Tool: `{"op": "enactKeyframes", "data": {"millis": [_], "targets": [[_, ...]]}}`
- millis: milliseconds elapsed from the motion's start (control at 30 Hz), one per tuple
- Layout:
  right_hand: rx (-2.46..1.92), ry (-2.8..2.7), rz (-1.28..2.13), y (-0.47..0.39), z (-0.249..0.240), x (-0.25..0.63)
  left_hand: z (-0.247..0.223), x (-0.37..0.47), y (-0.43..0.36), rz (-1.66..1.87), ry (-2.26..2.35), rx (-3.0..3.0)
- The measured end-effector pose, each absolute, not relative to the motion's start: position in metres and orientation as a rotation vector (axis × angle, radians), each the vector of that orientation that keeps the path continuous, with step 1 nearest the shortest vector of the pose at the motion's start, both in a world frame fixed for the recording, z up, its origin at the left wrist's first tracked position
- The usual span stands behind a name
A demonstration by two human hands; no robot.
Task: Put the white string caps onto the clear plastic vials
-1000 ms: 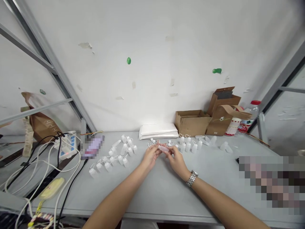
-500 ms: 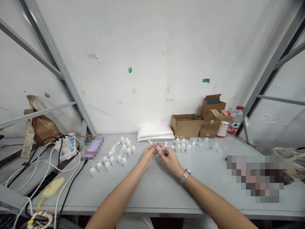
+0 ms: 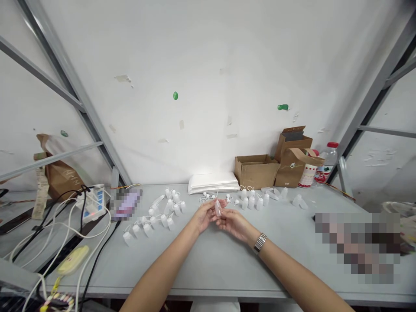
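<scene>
Between my two hands, over the middle of the table, is a small translucent plastic bottle [image 3: 218, 209], held roughly upright. My left hand [image 3: 206, 215] closes its fingers on the bottle's left side. From the right, my right hand [image 3: 231, 221] pinches its lower part. A thin white stem shows above the bottle; what it belongs to is unclear. Just behind my hands lie small white caps with loops [image 3: 206, 197]. Several capped bottles [image 3: 148, 229] stand in rows to the left, and more capped bottles [image 3: 251, 202] stand to the right.
A stack of white sheets [image 3: 212, 183] lies against the wall, beside an open cardboard box [image 3: 256, 172] and a brown paper bag [image 3: 289, 169]. Loose translucent pieces [image 3: 299, 202] lie at right. Cables and a power strip [image 3: 94, 203] occupy the left, near a yellow case [image 3: 74, 260].
The bottle has gone from tilted to more upright between my fingers. My right hand has turned and shifted slightly lower. The camera view has moved a little.
</scene>
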State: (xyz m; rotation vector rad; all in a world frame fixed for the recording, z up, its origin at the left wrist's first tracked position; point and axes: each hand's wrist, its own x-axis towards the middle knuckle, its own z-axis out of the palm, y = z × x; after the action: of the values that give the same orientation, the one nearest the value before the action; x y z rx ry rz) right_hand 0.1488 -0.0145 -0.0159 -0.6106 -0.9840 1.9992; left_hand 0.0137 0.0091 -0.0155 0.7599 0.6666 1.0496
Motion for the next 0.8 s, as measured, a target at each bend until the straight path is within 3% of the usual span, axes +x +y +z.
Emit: {"op": "enactKeyframes", "data": {"millis": [400,667,800], "targets": [[-1.052,-1.191,1.357,-0.014,-0.016,0.147,-0.020,0.016,0.007,1.085,0.704,0.819],[-1.051,-1.215,1.366,-0.011,-0.024,0.151,-0.022,0.018,0.009,1.097,0.676,0.745],[-0.875,-1.116,1.635,-0.015,-0.020,0.154,-0.018,0.021,0.007,1.051,0.667,0.629]]}}
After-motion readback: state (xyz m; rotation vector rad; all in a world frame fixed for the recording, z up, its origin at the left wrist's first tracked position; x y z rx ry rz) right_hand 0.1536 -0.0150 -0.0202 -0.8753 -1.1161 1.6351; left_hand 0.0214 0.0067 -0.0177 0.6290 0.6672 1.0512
